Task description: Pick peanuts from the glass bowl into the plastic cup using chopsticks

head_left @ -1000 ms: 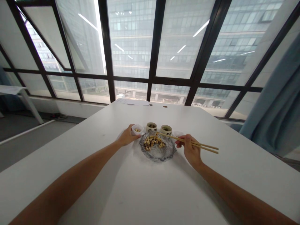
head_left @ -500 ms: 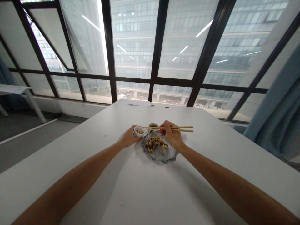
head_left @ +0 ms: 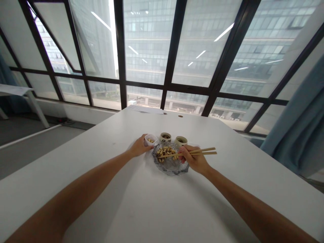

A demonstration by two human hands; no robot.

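My left hand (head_left: 139, 145) is closed on the rim of a small white bowl (head_left: 151, 143) with some pale nuts in it. In my right hand (head_left: 193, 158) is a pair of wooden chopsticks (head_left: 204, 152), their tips down at a pile of nuts (head_left: 165, 152), which look like pistachios mixed with small dark pieces. The pile lies in a clear, crinkled plate (head_left: 174, 168) in front of me. Behind the plate stand two small cups with dark markings, a left cup (head_left: 163, 139) with dark contents and a right cup (head_left: 180, 141), partly covered by my right hand.
All of this stands on a wide white table (head_left: 141, 202). White paper (head_left: 146, 110) and a small brown disc (head_left: 180, 116) lie at its far end, before tall windows (head_left: 146, 44). A blue curtain (head_left: 286, 131) hangs at the right; another table (head_left: 15, 89) stands at the left.
My right hand has moved down and to the right, carrying the chopstick tips from the white bowl to the nuts on the plate. The right cup has come into view. My left hand stays at the bowl.
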